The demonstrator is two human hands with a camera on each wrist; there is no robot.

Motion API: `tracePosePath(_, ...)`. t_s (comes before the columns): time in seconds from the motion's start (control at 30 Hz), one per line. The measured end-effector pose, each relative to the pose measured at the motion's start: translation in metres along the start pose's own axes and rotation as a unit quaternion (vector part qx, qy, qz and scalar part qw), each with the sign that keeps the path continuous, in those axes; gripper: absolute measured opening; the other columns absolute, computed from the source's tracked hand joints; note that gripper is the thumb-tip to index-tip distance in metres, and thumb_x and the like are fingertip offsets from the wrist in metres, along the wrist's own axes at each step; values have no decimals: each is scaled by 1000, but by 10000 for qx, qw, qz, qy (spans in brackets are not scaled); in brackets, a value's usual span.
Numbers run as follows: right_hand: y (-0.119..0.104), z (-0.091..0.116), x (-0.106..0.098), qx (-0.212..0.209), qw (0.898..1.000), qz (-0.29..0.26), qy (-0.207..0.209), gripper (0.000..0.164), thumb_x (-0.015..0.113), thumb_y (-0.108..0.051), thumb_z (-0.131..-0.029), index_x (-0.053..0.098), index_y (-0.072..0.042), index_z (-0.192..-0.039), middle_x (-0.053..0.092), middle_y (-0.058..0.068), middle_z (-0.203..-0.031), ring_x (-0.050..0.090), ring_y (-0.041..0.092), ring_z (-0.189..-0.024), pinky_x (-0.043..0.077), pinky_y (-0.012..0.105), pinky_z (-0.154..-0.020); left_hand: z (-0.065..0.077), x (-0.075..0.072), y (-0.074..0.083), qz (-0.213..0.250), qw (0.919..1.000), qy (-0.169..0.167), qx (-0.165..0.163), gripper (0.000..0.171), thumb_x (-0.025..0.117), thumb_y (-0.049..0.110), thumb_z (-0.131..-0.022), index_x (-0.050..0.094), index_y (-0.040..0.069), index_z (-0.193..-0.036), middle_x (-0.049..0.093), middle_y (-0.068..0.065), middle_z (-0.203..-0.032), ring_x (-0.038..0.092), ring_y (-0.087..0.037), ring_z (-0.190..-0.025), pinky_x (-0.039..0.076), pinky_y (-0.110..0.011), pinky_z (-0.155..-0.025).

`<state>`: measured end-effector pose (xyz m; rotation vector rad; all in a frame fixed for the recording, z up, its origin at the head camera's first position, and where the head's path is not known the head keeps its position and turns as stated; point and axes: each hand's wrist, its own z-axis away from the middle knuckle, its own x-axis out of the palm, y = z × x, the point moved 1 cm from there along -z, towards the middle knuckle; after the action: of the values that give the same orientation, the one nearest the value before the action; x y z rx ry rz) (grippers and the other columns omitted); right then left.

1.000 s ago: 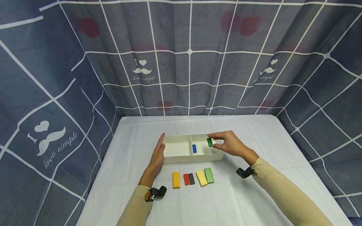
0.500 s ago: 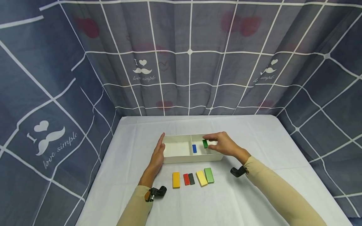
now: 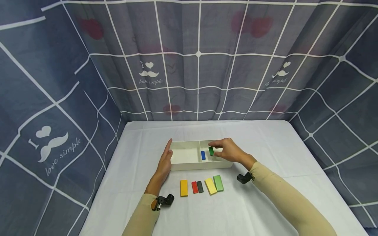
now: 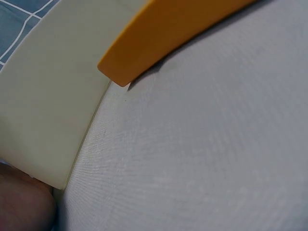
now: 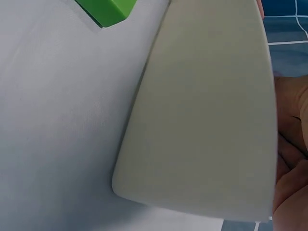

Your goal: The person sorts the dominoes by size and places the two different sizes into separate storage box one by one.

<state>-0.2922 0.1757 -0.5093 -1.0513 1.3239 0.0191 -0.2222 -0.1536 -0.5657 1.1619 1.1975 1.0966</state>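
A white two-compartment box (image 3: 186, 167) stands on the table. My left hand (image 3: 164, 164) lies along its left end with fingers straight, touching the wall. Inside the right compartment, my right hand (image 3: 231, 151) pinches a small dark green block (image 3: 211, 151) between thumb and fingers. Just left of it a small blue block (image 3: 203, 155) stands near the divider. In the right wrist view the box wall (image 5: 202, 115) covers the block and part of the hand (image 5: 291, 144). The left wrist view has the wall (image 4: 53, 91) with a bit of the left hand (image 4: 24, 202) at its corner.
In front of the box lie an orange block (image 3: 184, 188), a red block (image 3: 194, 187), a black block (image 3: 199, 186), a yellow block (image 3: 210, 186) and a light green block (image 3: 218, 183). A grey checked curtain (image 3: 183, 72) surrounds the white-covered table (image 3: 242, 209).
My right hand has moved left within the right compartment, carrying the dark green block closer to the blue one. The left hand and the box have stayed where they were.
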Motion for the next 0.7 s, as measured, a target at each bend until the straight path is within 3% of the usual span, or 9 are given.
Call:
tracePosePath(0.23,3,-5,10,0,9999,95,-41,47,84,0,-92,75,-1,-138,76,12,-138,78,31,-119,64,42,-103,0,0,0,28,10000,10,88,59,24,25,-121,14,28,-178,8,-8,-186,2,-37,-172,-1,-68,-136)
tracePosePath(0.53,-2,-10,15,2,9993,378,-74,46,86,1,-89,77,-1,-134,79,11,-132,79,27,-115,66,41,-98,0,-1,1,50,10000,-22,-59,59,23,25,-121,14,33,-178,8,0,-186,2,-29,-173,-1,-62,-138)
tracePosePath(0.7,-3,-14,17,-55,9979,628,-112,46,85,2,-86,78,-1,-132,80,11,-129,80,25,-112,67,41,-95,1,0,2,52,10000,28,3,59,24,25,-121,15,33,-178,9,-4,-186,2,-33,-172,-1,-64,-137)
